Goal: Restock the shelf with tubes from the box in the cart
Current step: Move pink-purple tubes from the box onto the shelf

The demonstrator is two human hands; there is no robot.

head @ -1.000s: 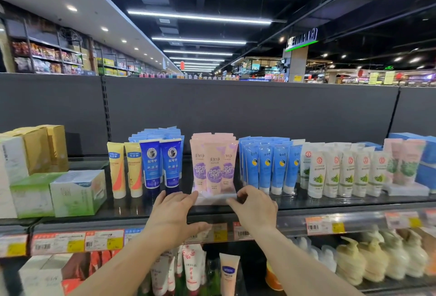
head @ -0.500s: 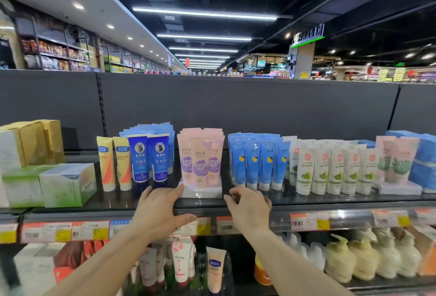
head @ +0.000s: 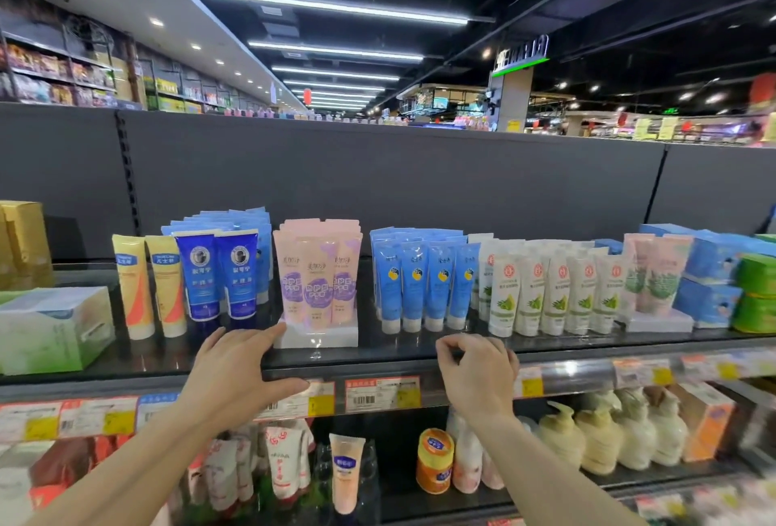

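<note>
A block of pink plastic tubes (head: 317,278) with purple labels is stood upright in a clear plastic tray (head: 315,335) on the dark glossy shelf (head: 378,351), between dark blue tubes (head: 218,273) and light blue tubes (head: 424,286). The tray's left front corner is touched by the straight fingers of the left hand (head: 235,370). The right hand (head: 476,374) is held at the shelf's front edge, fingers curled, nothing gripped.

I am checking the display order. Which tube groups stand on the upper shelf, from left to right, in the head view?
Yellow tubes → dark blue tubes → pink tubes → light blue tubes → white tubes with green leaves → pale pink tubes with green print.
</note>
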